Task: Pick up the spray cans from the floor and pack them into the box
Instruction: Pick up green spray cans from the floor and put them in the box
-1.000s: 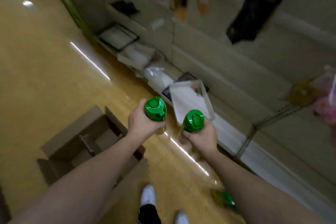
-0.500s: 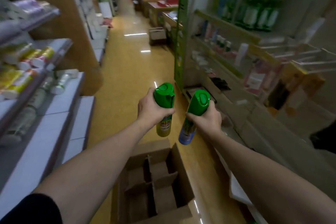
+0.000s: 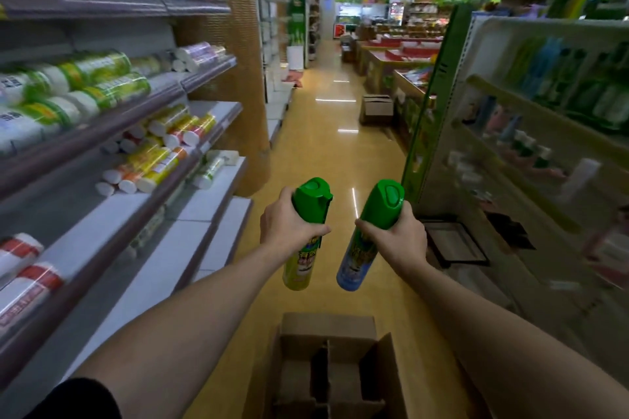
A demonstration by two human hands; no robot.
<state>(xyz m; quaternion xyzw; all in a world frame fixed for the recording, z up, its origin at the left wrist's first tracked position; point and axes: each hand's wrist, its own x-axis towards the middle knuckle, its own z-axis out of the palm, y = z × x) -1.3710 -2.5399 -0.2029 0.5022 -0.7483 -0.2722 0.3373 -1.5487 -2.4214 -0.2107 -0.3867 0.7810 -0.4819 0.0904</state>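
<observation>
Gripping one spray can in each hand, we hold the pair in the air above the yellow aisle floor [image 3: 340, 153]. Our left hand [image 3: 289, 230] wraps fingers and thumb round the yellow can [image 3: 301, 264] just below its green cap [image 3: 311, 196], and that can hangs close to upright. Our right hand [image 3: 398, 241] curls round the blue can [image 3: 359, 255] at about the same height. This one is tilted, its top leaning right and its base swung left towards the yellow can. The two cans are near each other but do not touch.

The box [image 3: 328, 323] stands open on the floor at the near edge of view, between our forearms, and both cans show just beyond its far flap. Cardboard dividers [image 3: 321, 371] split its inside into compartments.

On the left run shelves [image 3: 112, 133] stacked with rolled packs lying on their sides. On the right stands a rack [image 3: 544, 133] of bottles, too blurred to tell apart. Far down the aisle, on its right side, a closed carton [image 3: 376, 109] sits on the floor.
</observation>
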